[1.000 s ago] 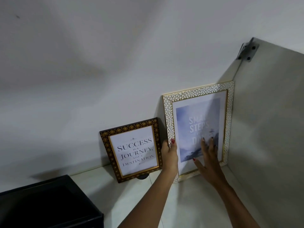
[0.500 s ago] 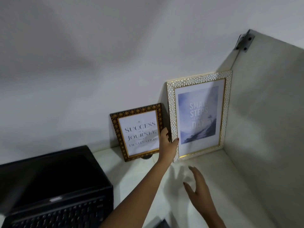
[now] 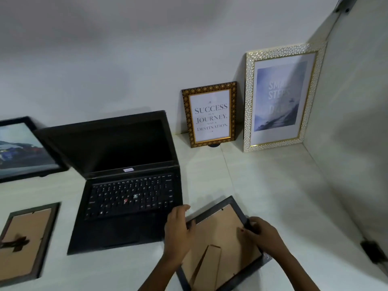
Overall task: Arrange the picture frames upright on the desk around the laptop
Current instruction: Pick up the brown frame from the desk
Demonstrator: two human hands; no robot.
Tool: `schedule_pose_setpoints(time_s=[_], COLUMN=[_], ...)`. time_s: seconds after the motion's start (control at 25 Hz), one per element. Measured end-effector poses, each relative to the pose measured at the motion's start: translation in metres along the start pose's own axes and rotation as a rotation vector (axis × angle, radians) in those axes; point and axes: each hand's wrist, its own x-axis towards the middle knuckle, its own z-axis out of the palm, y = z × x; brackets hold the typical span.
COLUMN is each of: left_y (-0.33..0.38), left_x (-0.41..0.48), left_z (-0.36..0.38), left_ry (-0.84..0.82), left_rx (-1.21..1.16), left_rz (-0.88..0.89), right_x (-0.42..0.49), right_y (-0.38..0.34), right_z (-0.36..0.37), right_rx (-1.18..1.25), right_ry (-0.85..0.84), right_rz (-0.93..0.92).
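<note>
In hand: a dark frame [image 3: 220,242] lies face down at the near edge of the counter [image 3: 273,181], just right of the laptop [image 3: 126,185], cardboard back and folded stand up.
Left hand [image 3: 178,232]: its grip is wrapped over the frame's left edge, fingers curled onto the rim.
Right hand [image 3: 262,234]: its grip pinches the frame's upper right corner, fingertips pressed on the backing.
Step, as I judge it: taking this frame up to stand it; the stand is not yet opened out.
Also left to do: a grey frame [image 3: 23,242] lies face down to the left of the laptop, untouched.
Done, far left: a black frame with a car picture [image 3: 23,148] stands propped behind the laptop's left side.
Done, far right: the brown quote frame [image 3: 211,114] and, just beside it, the tall white-and-gold frame [image 3: 281,97] lean upright against the back wall.
Progress: three up, two left.
</note>
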Motion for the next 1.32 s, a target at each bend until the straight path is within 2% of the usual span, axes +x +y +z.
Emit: schedule_pose_setpoints(time_s=[0.12, 0.2, 0.24, 0.4, 0.48, 0.52, 0.6, 0.68, 0.72, 0.8, 0.88, 0.92, 1.0, 1.08, 1.12, 1.16, 1.24, 1.32], left_y=[-0.028, -0.034, -0.033, -0.017, -0.003, 0.004, 0.002, -0.019, -0.036, -0.073, -0.088, -0.098, -0.118, -0.144, -0.161, -0.174, -0.202, -0.222], left_x=[-0.008, -0.013, -0.016, -0.019, -0.017, -0.017, -0.013, -0.011, -0.011, -0.016, -0.007, -0.007, -0.009, -0.01, -0.01, -0.011, -0.01, -0.006], left_z=[-0.009, -0.016, -0.022, -0.06, -0.09, -0.107, -0.138, -0.173, -0.19, -0.23, -0.281, -0.301, -0.339, -0.369, -0.383, -0.396, -0.414, -0.423], left_ry=[-0.156, -0.186, -0.15, 0.271, 0.454, 0.456, 0.257, -0.171, -0.276, -0.162, -0.177, -0.184, 0.046, 0.139, 0.188, 0.227, 0.279, 0.262], left_rx=[0.276, 0.278, 0.231, -0.127, -0.443, -0.673, -1.176, -1.663, -1.74, -1.708, -1.668, -1.677, -1.566, -1.602, -1.658, -1.714, -1.816, -1.937], left_rz=[-0.023, -0.001, 0.011, 0.122, 0.118, 0.056, -0.057, 0.038, -0.002, -0.178, -0.177, -0.166, -0.169, -0.094, -0.049, -0.014, 0.003, -0.022], right_x=[-0.008, -0.013, -0.017, -0.046, -0.07, -0.083, -0.108, -0.124, -0.129, -0.132, -0.131, -0.129, -0.125, -0.121, -0.12, -0.118, -0.118, -0.12], right_y=[-0.012, -0.026, -0.038, -0.105, -0.147, -0.168, -0.203, -0.229, -0.239, -0.259, -0.282, -0.292, -0.317, -0.339, -0.352, -0.365, -0.396, -0.426], right_z=[0.015, 0.01, 0.004, -0.025, -0.034, -0.036, -0.033, -0.017, -0.006, 0.026, 0.065, 0.083, 0.129, 0.174, 0.195, 0.212, 0.238, 0.256], right_rx=[0.023, 0.172, 0.245, 0.351, 0.416, 0.398, 0.244, 0.097, 0.059, -0.029, -0.112, -0.134, -0.157, -0.209, -0.147, 0.023, 0.574, 1.175], right_ry=[0.021, 0.038, 0.065, 0.237, 0.311, 0.344, 0.407, 0.486, 0.53, 0.627, 0.673, 0.657, 0.586, 0.55, 0.525, 0.463, 0.22, -0.236], right_rz=[0.057, 0.041, 0.002, -0.277, -0.495, -0.633, -0.887, -1.055, -1.119, -1.246, -1.323, -1.327, -1.299, -1.144, -1.005, -0.852, -0.58, -0.273])
